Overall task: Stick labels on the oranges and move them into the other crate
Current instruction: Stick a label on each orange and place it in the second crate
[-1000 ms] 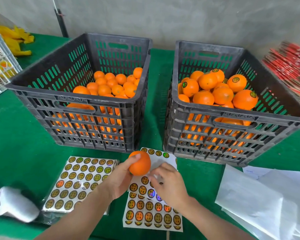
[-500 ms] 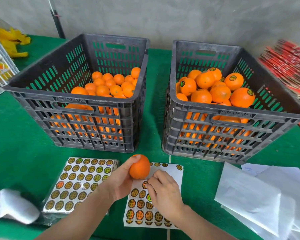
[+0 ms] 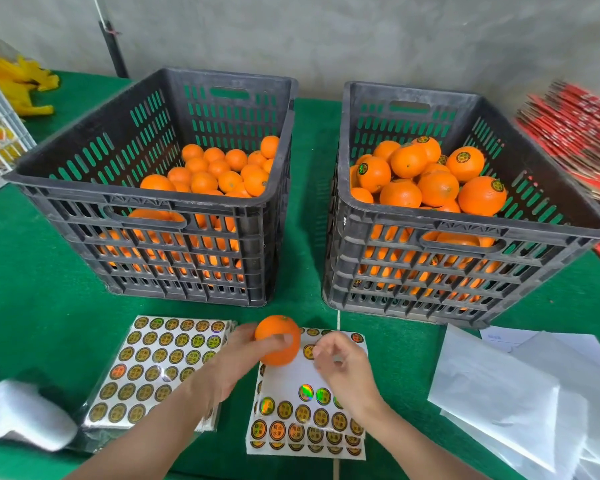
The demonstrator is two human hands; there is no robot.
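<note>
Orange (image 3: 277,341): was held by the left hand above the top edge of the working sheet, in front of the gap between the two crates; no label showed on its visible face.
Left hand (image 3: 234,358): gripped the orange, thumb and fingers curled round its near side.
Right hand (image 3: 343,367): was just right of the orange, over the sheet; fingers curled, thumb and forefinger close together; blur hid whether they pinched a label.
Label sheet (image 3: 291,379): lay on the green cloth (image 3: 32,289) under both hands; upper rows mostly bare, lower rows full.
Left crate (image 3: 146,202): held unlabelled oranges (image 3: 222,168).
Right crate (image 3: 465,225): held labelled oranges (image 3: 437,188).
Spare sheets (image 3: 163,365): lay stacked left of the working sheet.
White paper (image 3: 499,393): lay at the right.
</note>
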